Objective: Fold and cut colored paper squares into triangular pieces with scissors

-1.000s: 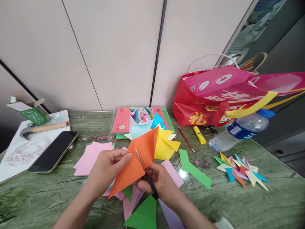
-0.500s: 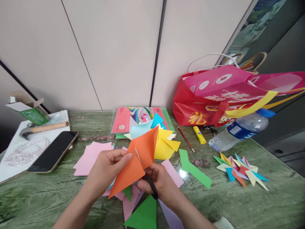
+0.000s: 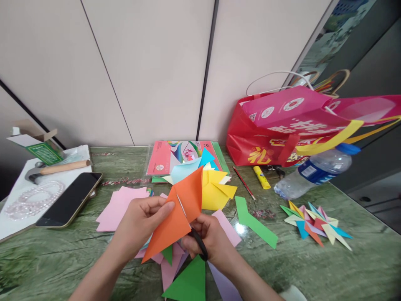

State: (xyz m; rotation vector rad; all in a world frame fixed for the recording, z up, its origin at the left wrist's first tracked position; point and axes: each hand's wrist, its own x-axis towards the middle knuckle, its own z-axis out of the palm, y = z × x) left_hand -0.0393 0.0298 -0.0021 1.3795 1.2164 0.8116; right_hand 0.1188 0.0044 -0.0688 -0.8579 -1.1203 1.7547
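My left hand [image 3: 140, 221] pinches the left side of an orange sheet of paper [image 3: 169, 234], thumb on top. The fingers of my right hand [image 3: 213, 242] are closed round the black handle of a pair of scissors [image 3: 199, 243]. Part of a scissor blade shows along a slit in the orange paper, pointing up and to the left; the rest of the blades is hidden by the paper. Below my hands lie green paper pieces [image 3: 189, 282] along with pink and purple ones. Yellow paper pieces [image 3: 216, 190] rest just behind the orange sheet.
Pink sheets [image 3: 122, 209] and a phone [image 3: 70, 200] lie at left, near a hammer [image 3: 62, 168]. On the right are a green strip [image 3: 257, 225], folded paper stars [image 3: 316, 223], a glue stick [image 3: 262, 177], a pencil [image 3: 244, 183], a bottle [image 3: 316, 171] and a red bag [image 3: 266, 138].
The right part of the orange paper has shifted slightly left, and its upper tip now leans less to the right. Both hands stay in nearly the same place.
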